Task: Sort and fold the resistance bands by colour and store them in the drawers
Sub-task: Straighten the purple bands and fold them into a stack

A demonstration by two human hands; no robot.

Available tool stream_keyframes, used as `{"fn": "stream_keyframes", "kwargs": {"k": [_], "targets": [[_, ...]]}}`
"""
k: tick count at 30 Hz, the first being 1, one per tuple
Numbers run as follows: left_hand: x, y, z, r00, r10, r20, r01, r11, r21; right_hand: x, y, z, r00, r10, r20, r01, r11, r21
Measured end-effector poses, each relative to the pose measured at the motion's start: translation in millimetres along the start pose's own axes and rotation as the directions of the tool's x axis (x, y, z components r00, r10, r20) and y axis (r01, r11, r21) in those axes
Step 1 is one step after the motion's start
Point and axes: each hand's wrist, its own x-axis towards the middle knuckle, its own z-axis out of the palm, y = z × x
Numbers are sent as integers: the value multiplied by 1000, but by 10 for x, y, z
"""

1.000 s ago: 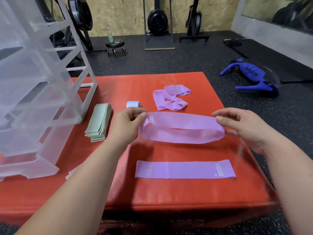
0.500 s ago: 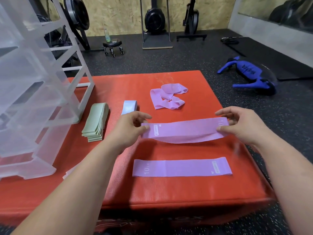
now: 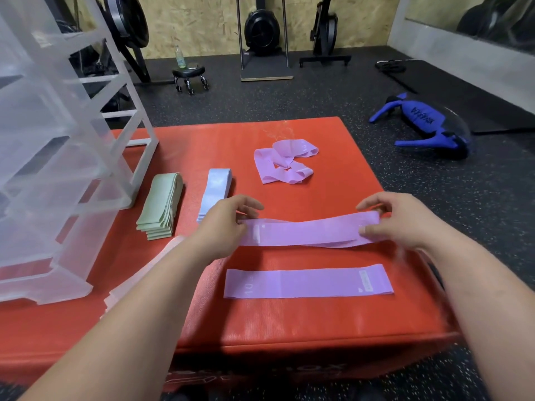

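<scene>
Here we pinch the held band (image 3: 309, 233) by its ends, left hand (image 3: 223, 227) and right hand (image 3: 404, 222), crosswise and parallel beyond the flat band (image 3: 307, 282).

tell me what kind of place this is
Most likely a gym, perhaps a home one: a speckled rubber floor, a flywheel exercise machine standing against the chipboard wall, and a blue training bag lying on the floor.

Dark speckled rubber floor (image 3: 304, 99) meets a chipboard wall (image 3: 202, 21), where black exercise machines (image 3: 262, 27) stand.
</scene>
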Motion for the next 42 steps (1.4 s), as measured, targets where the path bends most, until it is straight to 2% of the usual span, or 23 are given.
{"fn": "stream_keyframes", "kwargs": {"k": [3, 6, 9, 13, 16, 21, 27, 32, 37, 42], "targets": [[-27, 33, 53, 998, 65, 7, -66, 983, 170, -35, -165, 18, 994, -106, -19, 108, 987, 119], [-44, 130, 149, 976, 218, -8, -209, 945, 253, -84, -327, 110, 981, -193, 3, 188, 960, 208], [-92, 402, 259, 965, 262, -18, -261, 963, 67, -138, -499, 275, 961, -274, 27, 261, 940, 221], [-141, 647, 391, 972, 236, 18, -228, 956, -183, -203, -671, 487, 927, -370, 61, 345, 906, 246], [-134, 608, 397, 981, 191, -13, -189, 957, -218, -218, -716, 581, 914, -399, 73, 372, 896, 243], [-130, 547, 261, 984, 170, -57, -179, 941, -287, -158, -675, 559, 938, -333, 97, 262, 865, 428], [-152, 533, 145, 981, 191, 13, -182, 952, -244, -145, -736, 638, 929, -365, 59, 304, 845, 440], [-152, 496, 78, 971, 239, 14, -239, 970, -40, -113, -771, 744, 921, -386, 49, 330, 842, 426], [-139, 560, 42, 958, 236, -165, -272, 931, -245, -137, -744, 882, 902, -395, 176, 309, 874, 374], [-135, 624, -78, 894, 129, -428, -319, 856, -408, -56, -659, 835, 906, -400, 139, 354, 895, 273]]}}
